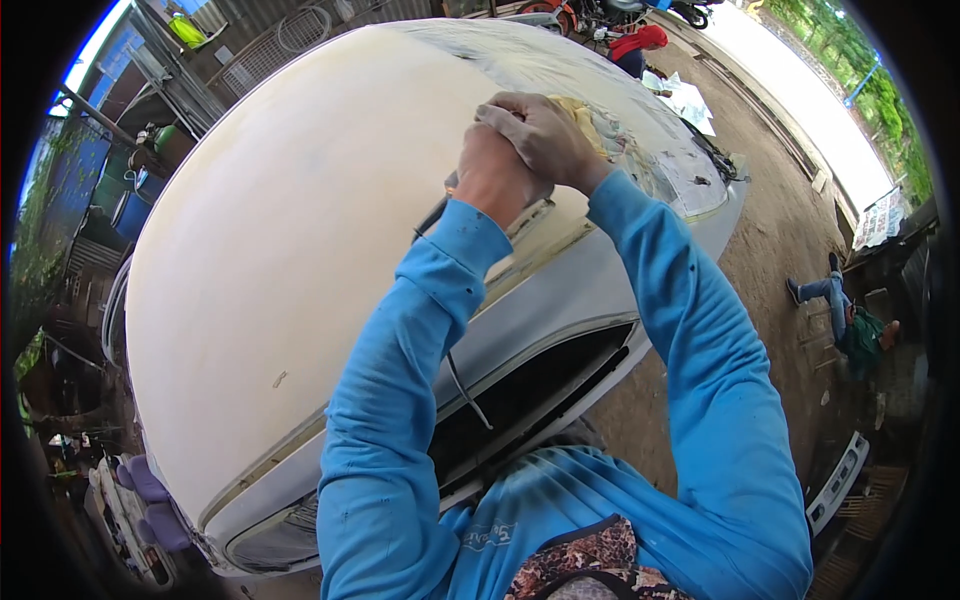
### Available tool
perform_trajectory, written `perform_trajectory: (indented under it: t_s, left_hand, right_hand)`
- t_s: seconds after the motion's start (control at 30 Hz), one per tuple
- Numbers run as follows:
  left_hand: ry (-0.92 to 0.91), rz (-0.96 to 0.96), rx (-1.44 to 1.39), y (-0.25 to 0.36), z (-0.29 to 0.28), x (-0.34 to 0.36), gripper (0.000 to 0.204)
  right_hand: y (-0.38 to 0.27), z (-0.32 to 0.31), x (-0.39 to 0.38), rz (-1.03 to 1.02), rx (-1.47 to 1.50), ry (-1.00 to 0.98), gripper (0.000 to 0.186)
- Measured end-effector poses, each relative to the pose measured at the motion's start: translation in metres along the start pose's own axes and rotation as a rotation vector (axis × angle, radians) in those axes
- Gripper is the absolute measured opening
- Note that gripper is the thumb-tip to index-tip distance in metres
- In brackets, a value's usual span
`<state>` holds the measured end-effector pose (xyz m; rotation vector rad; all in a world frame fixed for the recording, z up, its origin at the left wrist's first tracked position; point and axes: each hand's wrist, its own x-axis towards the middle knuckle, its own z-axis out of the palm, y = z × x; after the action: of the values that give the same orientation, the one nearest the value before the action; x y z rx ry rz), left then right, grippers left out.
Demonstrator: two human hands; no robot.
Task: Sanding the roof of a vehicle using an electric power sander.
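My left hand is closed on a hand tool, mostly hidden under it, on the cream-coloured car roof near its right side edge. My right hand is closed over the top, against my left hand; what its fingers grip is hidden. A dark cord or hose runs from the tool down over the side of the car. Just beyond my hands lie crumpled yellowish masking material and plastic sheeting on the windscreen.
A person in red headwear crouches beyond the car near motorbikes. Another person sits on the right. Blue drums stand at left, purple seats lower left, and a loose bumper lower right.
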<state>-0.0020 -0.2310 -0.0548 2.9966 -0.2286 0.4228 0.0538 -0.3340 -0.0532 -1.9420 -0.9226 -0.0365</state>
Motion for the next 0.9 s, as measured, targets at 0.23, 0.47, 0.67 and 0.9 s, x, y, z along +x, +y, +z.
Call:
perform_trajectory:
  t_s: [0.23,0.47,0.67,0.9]
  left_hand:
    - [0.011,0.029,-0.022,0.031,-0.006,-0.038,0.027]
    - [-0.064,-0.076,-0.146,-0.029,-0.025,-0.025,0.033]
    - [-0.122,-0.318,-0.167,-0.083,-0.04,0.003,0.037]
    - [-0.101,-0.489,-0.132,-0.137,-0.028,0.036,0.045]
  right_hand:
    - [-0.021,-0.003,-0.043,-0.016,0.02,0.051,0.037]
    - [-0.035,0.027,0.007,-0.026,-0.034,0.022,0.041]
    - [-0.02,0.064,0.078,-0.057,-0.023,0.007,0.042]
    - [0.008,0.089,0.145,-0.62,-0.521,0.017,0.05]
